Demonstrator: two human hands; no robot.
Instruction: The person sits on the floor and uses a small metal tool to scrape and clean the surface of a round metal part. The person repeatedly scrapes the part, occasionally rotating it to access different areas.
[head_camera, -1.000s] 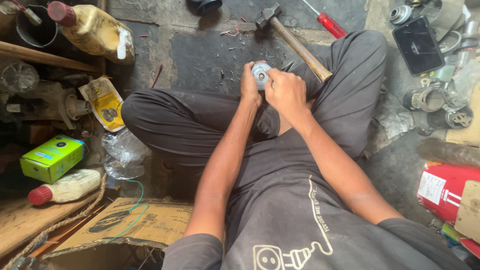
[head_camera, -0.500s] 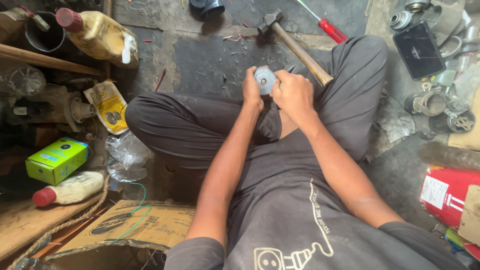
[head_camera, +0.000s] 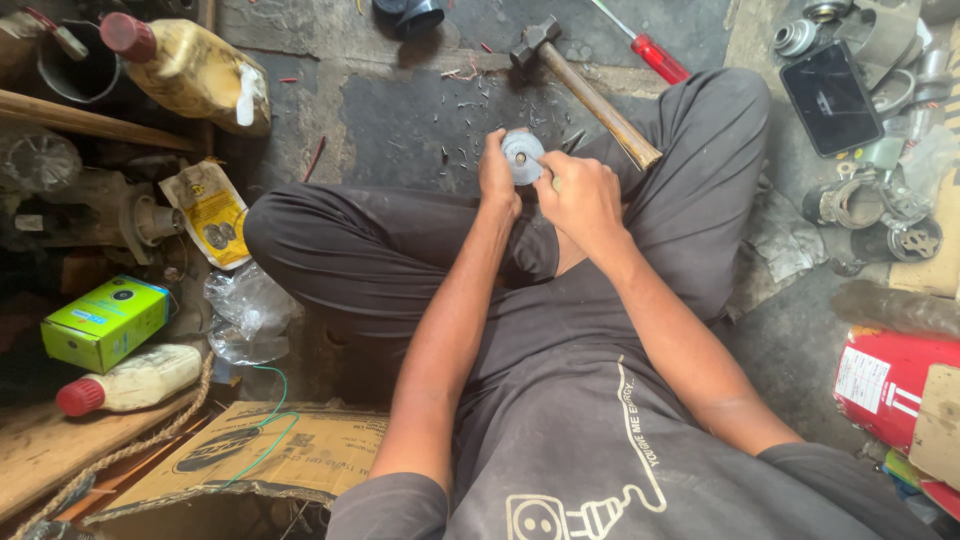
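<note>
Head view: both hands, left (head_camera: 497, 168) and right (head_camera: 580, 195), grip a grey disc (head_camera: 522, 157); hammer (head_camera: 588, 92) lies just beside.

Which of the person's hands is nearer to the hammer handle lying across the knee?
The right hand. It sits just beside the wooden end of the hammer, while the left hand is on the far side of the grey disc that both hold.

Green box (head_camera: 104, 322) far left — yellow pouch (head_camera: 212, 213) above, dark screen (head_camera: 830, 98) top right.

round grey part (head_camera: 522, 157) half covered by fingers (underside unseen), screwdriver (head_camera: 648, 48) tip cut off
</note>
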